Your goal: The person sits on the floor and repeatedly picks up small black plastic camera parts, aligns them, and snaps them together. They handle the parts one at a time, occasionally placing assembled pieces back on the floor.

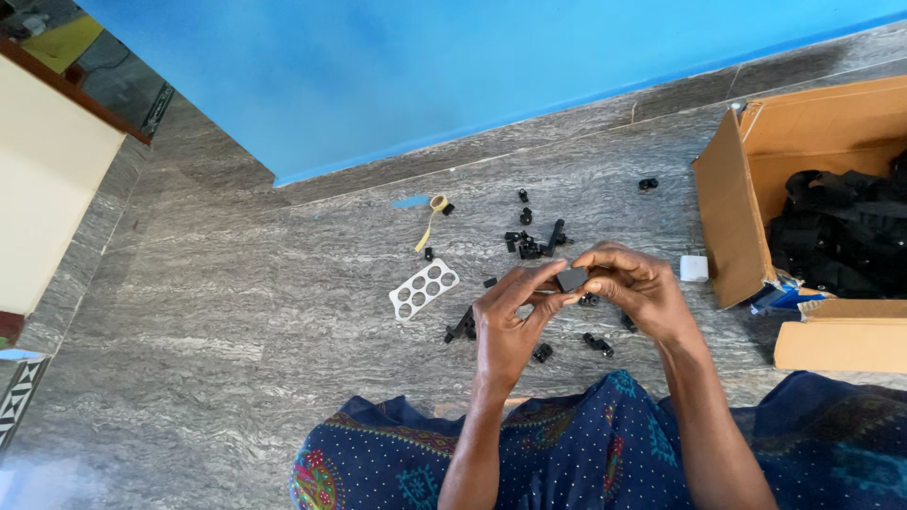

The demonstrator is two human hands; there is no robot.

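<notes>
- On the grey stone floor [236, 312], under a blue wall [425, 66], a person sits; patterned blue cloth [586, 444] covers the lap at the bottom edge.
- Open cardboard box [732, 208] at right, lying on its side, full of black parts [836, 231]. A second cardboard piece [841, 335] lies just in front of it.
- Left hand [510, 321] and right hand [638, 283] meet above the floor in the middle of the view, fingertips together.
- Black block [572, 279] sits between both hands: left grip pinches it from the left with thumb and fingers, right grip clenches it from the right and above.
- White plate with round holes [423, 288] lies flat on the floor, left of the hands.
- Small white cube [693, 268] rests between the right hand and the box, touching neither.
- Scattered black pieces [531, 241] lie beyond the hands; more [597, 343] lie just below them.
- Yellowish band [430, 222] and a small blue scrap [410, 201] lie near the wall, apart from the hands.
- One lone black piece [648, 183] lies off towards the box.
</notes>
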